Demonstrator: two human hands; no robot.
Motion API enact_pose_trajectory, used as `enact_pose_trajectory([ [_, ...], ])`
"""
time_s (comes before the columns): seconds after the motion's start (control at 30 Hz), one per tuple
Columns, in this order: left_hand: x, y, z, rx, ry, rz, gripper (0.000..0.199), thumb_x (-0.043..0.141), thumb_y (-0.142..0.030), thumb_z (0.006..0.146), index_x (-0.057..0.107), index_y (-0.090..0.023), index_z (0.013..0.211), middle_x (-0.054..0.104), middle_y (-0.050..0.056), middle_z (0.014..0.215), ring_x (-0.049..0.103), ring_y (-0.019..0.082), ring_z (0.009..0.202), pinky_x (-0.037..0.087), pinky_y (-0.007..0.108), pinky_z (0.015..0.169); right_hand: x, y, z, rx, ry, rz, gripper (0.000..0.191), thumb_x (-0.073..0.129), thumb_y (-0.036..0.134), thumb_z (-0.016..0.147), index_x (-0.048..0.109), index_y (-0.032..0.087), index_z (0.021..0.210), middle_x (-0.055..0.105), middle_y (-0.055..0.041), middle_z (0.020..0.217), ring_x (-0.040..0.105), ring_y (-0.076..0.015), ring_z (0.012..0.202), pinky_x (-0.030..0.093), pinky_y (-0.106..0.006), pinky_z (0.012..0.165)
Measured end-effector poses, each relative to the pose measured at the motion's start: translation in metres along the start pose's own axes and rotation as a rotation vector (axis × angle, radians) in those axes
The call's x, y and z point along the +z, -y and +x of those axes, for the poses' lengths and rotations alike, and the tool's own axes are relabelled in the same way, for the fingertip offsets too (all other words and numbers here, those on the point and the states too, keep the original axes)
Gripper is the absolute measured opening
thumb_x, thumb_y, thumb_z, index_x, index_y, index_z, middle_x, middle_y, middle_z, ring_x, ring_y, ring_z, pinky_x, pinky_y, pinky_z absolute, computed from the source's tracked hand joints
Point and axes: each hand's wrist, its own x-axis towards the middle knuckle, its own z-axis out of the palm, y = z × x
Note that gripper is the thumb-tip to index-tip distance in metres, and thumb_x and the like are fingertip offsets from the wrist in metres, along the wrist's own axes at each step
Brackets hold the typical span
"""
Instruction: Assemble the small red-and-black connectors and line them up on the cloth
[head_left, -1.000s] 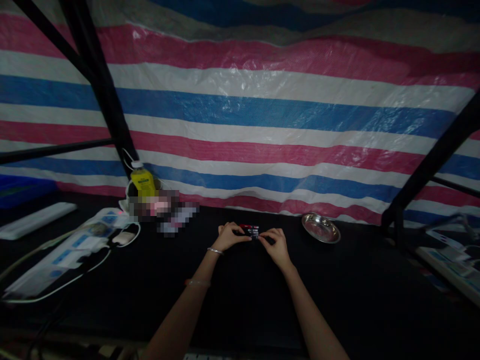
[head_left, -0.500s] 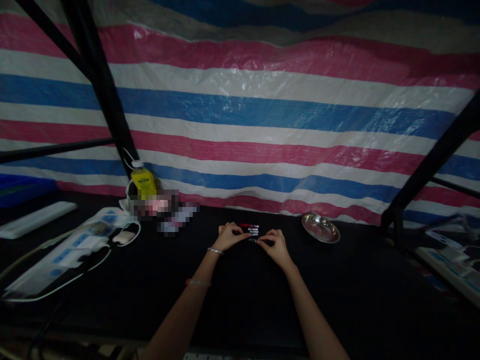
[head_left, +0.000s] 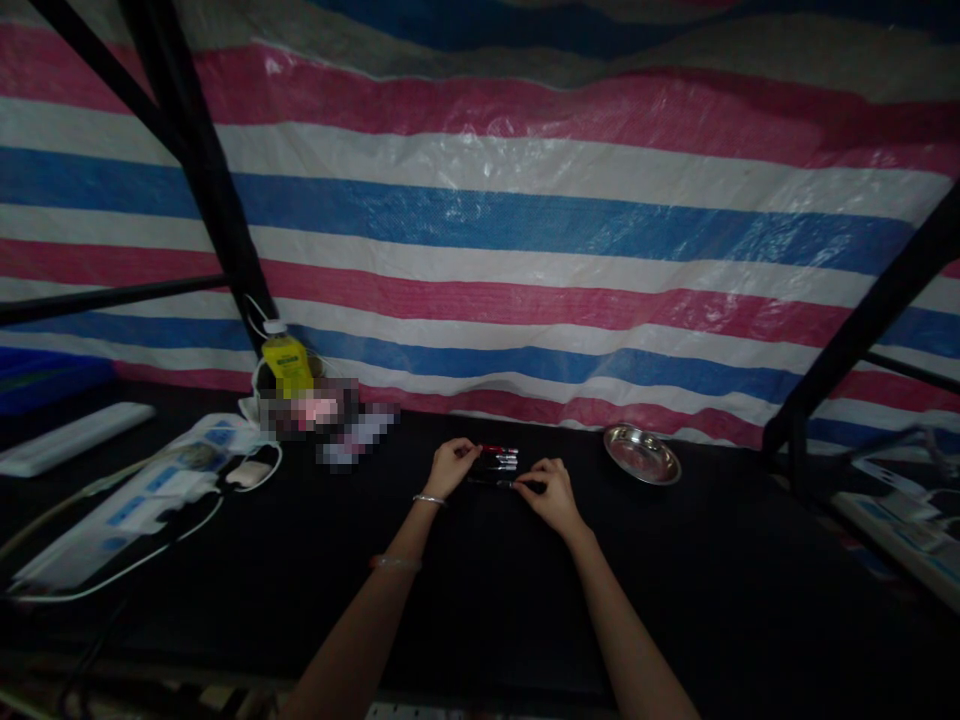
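Striped tarp [head_left: 525, 230], red/white/blue, fills bkgd behind your table [head_left: 510, 610], rising from its far edge. Tabletop's black, runs nearly full width; its middle, twd far edge, bears short row of pens [head_left: 509, 459] lying btwn your two hands: L hand [head_left: 454, 467] at their L ends, R hand [head_left: 548, 492] at lower R.

Black posts [head_left: 214, 215] bound you L + R. Power strip [head_left: 142, 505] w/ white cable takes up L side; yellow bottle [head_left: 287, 362] by L post. You've black tabletop from pens back to near edge, plus a stretch btwn R hand and metal dish [head_left: 643, 455], which sits nr far edge, R.

L hand, bracelet [head_left: 430, 499] at wrist: thumb + index narrow, tips close together by L end of red pen [head_left: 498, 450], rearmost; gripping or not, can't tell. R hand: thumb + index pinched on R end of front pen [head_left: 489, 483], lying a bit apart fr the others, approx parallel. Pen tips silver; exact count can't tell.
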Motion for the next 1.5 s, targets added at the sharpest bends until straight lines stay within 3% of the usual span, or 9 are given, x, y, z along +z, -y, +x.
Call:
enact_pose_trajectory([
  [0.17,0.000,0.006,0.001,-0.047,-0.040,-0.027,0.029,0.054,-0.046,0.071,0.058,-0.017,0.069,0.051,-0.003,0.055,0.047,0.012,0.053,0.035,0.023,0.052,0.001,0.001,0.000,0.000,-0.012,-0.009,0.011,0.068,0.037,0.072,0.073,0.027,0.076,0.059,-0.0037,0.077,0.050,-0.0196,0.081,0.040,-0.032,0.073],
  [0.47,0.003,0.008,0.000,0.023,0.040,0.087,0.027,0.059,-0.045,0.070,0.061,-0.018,0.075,0.052,-0.004,0.058,0.049,0.011,0.056,0.036,0.023,0.053,0.002,0.002,0.000,-0.001,-0.011,-0.008,0.013,0.067,0.038,0.073,0.073,0.028,0.080,0.058,-0.0032,0.075,0.049,-0.0191,0.080,0.040,-0.032,0.073],
  [0.83,0.003,-0.020,-0.013,0.308,0.122,0.445,0.021,0.061,-0.041,0.075,0.059,-0.021,0.076,0.056,0.000,0.073,0.050,0.017,0.074,0.036,0.029,0.069,0.002,0.000,-0.001,-0.011,0.012,-0.007,0.015,0.066,0.039,0.075,0.073,0.030,0.085,0.058,-0.0034,0.075,0.049,-0.0191,0.080,0.040,-0.031,0.072],
  [1.5,0.001,-0.025,-0.016,0.321,0.098,0.560,0.021,0.056,-0.042,0.080,0.058,-0.022,0.087,0.055,0.003,0.089,0.048,0.020,0.087,0.034,0.032,0.075,0.001,0.005,0.000,-0.002,0.004,0.070,0.011,0.075,0.029,0.063,0.072,0.028,0.074,0.057,-0.0031,0.078,0.050,-0.0199,0.082,0.042,-0.033,0.076],
])
